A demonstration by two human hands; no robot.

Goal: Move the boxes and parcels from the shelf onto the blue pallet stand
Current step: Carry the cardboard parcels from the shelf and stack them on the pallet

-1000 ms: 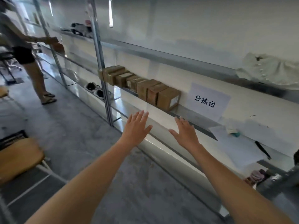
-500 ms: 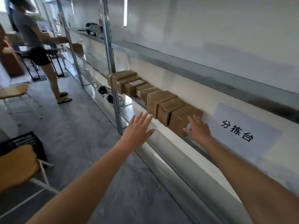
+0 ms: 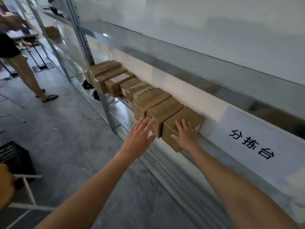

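Observation:
A row of several brown cardboard boxes stands on a metal shelf (image 3: 204, 139) along the white wall. My right hand (image 3: 185, 135) lies flat on the front face of the nearest box (image 3: 186, 117), fingers straight. My left hand (image 3: 139, 138) is spread open in front of the second box (image 3: 165, 109), its fingertips at that box's lower front edge. More taped boxes (image 3: 115, 80) continue toward the far left end of the row. The blue pallet stand is out of view.
A white paper sign (image 3: 254, 144) with black characters hangs on the wall to the right. A shelf upright (image 3: 92, 63) rises behind the boxes. Another person (image 3: 19, 66) stands at far left. A black crate (image 3: 14, 156) and wooden chair (image 3: 6, 184) sit at lower left.
I have moved closer to the shelf. My right hand slid from the nearest box's right corner onto its front face, and my left hand reached forward to the second box.

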